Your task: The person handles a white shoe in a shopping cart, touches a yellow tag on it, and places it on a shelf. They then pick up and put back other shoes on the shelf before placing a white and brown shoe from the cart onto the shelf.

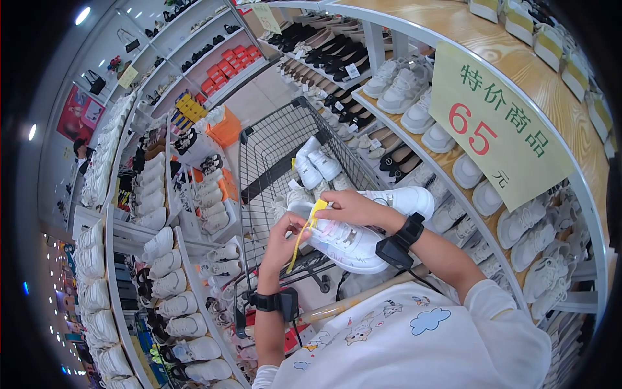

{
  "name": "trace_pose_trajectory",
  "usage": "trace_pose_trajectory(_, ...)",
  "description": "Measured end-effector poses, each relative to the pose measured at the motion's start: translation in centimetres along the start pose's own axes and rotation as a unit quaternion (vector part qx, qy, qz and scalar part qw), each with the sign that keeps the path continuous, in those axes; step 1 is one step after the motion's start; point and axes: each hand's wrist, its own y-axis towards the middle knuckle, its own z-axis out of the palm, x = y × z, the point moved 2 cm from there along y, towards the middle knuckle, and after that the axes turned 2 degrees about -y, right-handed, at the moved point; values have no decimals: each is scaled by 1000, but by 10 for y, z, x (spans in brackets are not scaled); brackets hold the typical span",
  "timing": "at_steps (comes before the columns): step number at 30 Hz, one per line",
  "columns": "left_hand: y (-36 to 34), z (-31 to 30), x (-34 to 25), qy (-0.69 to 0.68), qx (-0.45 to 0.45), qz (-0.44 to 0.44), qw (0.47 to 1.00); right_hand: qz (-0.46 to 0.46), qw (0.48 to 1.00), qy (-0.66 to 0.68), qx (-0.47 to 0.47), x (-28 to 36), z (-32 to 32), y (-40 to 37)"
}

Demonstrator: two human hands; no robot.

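A white shoe (346, 243) is just in front of my body, at the near end of the shopping cart (259, 165). My right hand (346, 207) pinches a yellow tag (318, 211) at the shoe's ankle opening. Close to it on the left, my left hand (285, 236) has its fingers closed at a thin yellow strip (297, 249) that hangs down from the tag. Another white shoe (408, 200) lies behind my right wrist. More white shoes (316, 167) rest inside the cart.
Shelves of white shoes (175, 283) stand on the left. On the right is a curved shelf with shoes and a large price sign (495, 123). Orange boxes (223, 127) are beyond the cart. A person (81, 154) is at the far left.
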Motion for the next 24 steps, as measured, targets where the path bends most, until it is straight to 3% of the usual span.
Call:
trace_pose_trajectory(5, 1, 6, -13, 5, -23, 42, 999, 13, 1000, 4, 2, -9, 3, 2)
trace_pose_trajectory(7, 1, 12, -23, 118, -46, 91, 988, -10, 1000, 18, -6, -13, 6, 4)
trace_pose_trajectory(10, -1, 29, -47, 177, -83, 139, 971, -11, 1000, 20, -12, -10, 4, 1)
trace_pose_trajectory(14, 1, 32, -47, 183, -130, 145, 964, -20, 999, 31, -19, -10, 4, 0)
trace_pose_trajectory(20, -3, 25, -30, 224, -68, 112, 966, -12, 999, 50, -13, -10, 4, -1)
trace_pose_trajectory(24, -3, 21, -29, 151, -66, 83, 983, -12, 999, 49, -15, -9, 4, -1)
